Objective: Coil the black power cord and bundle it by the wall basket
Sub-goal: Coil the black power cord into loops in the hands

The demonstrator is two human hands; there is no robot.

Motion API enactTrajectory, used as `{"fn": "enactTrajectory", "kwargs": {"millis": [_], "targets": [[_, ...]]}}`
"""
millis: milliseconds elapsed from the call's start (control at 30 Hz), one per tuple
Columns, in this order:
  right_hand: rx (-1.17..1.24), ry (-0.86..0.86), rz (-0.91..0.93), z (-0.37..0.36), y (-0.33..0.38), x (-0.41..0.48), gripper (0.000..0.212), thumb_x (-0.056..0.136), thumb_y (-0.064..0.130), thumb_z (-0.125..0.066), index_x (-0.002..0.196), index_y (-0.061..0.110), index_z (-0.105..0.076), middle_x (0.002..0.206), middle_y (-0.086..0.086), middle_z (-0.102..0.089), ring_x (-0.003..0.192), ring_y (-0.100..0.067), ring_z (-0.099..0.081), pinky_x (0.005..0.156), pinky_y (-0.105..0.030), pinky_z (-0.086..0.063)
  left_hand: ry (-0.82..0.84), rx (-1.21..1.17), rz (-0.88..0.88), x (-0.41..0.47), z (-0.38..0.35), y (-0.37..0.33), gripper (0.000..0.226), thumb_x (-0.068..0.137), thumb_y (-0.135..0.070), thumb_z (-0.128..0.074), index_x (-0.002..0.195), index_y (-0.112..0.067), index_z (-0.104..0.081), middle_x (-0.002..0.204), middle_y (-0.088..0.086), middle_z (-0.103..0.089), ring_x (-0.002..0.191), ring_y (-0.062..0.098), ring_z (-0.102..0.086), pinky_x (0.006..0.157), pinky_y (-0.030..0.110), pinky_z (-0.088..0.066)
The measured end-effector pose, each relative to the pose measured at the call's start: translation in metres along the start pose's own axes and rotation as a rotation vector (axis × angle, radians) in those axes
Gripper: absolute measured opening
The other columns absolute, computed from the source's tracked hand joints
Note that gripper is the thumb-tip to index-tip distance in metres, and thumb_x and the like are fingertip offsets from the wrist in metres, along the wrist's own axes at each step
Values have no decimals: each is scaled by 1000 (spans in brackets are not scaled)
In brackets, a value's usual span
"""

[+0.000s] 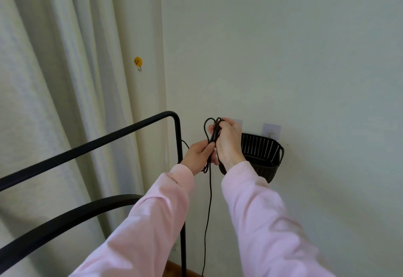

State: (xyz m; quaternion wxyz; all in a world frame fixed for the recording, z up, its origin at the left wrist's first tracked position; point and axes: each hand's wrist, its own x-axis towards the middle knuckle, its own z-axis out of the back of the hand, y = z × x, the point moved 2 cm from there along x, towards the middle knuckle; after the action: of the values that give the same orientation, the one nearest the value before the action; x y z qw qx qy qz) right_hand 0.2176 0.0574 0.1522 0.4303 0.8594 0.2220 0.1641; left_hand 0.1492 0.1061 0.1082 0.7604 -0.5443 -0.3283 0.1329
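Left: curtain (54, 80), with metal frame (87, 146) before it. Right: wall basket (259, 148) on wall (283, 58). Between frame and basket: power cord (210, 194).

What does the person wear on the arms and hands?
Both arms are in long, loose, pale pink sleeves: the left sleeve and right sleeve end in snug cuffs at the wrists. The left hand and right hand are bare; no gloves, rings or watch show.

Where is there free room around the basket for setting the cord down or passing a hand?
Free: the open right part of the basket, and bare wall above and right of it. Crowded: between the black frame post and the basket, where left hand and right hand grip the black cord.
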Motion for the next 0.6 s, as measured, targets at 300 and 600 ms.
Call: {"fn": "enactTrajectory", "kwargs": {"millis": [300,600], "targets": [[-74,146,-133,23,-13,-8,14,90,1,-44,94,14,-48,79,-7,-60,76,-20,-58,67,-27,-48,-155,-121,32,2,5,0,32,96,-11,-37,67,-16,-49,56,-1,-39,43,6,-38,53,23,-40],[-647,326,-517,60,-60,-33,48,98,40,-38,81,4,-65,75,-11,-70,70,-19,-68,65,-27,-43,-258,-223,45,10,10,2,32,96,-13,-37,67,-14,-51,53,-2,-40,38,5,-41,46,18,-43]]}}
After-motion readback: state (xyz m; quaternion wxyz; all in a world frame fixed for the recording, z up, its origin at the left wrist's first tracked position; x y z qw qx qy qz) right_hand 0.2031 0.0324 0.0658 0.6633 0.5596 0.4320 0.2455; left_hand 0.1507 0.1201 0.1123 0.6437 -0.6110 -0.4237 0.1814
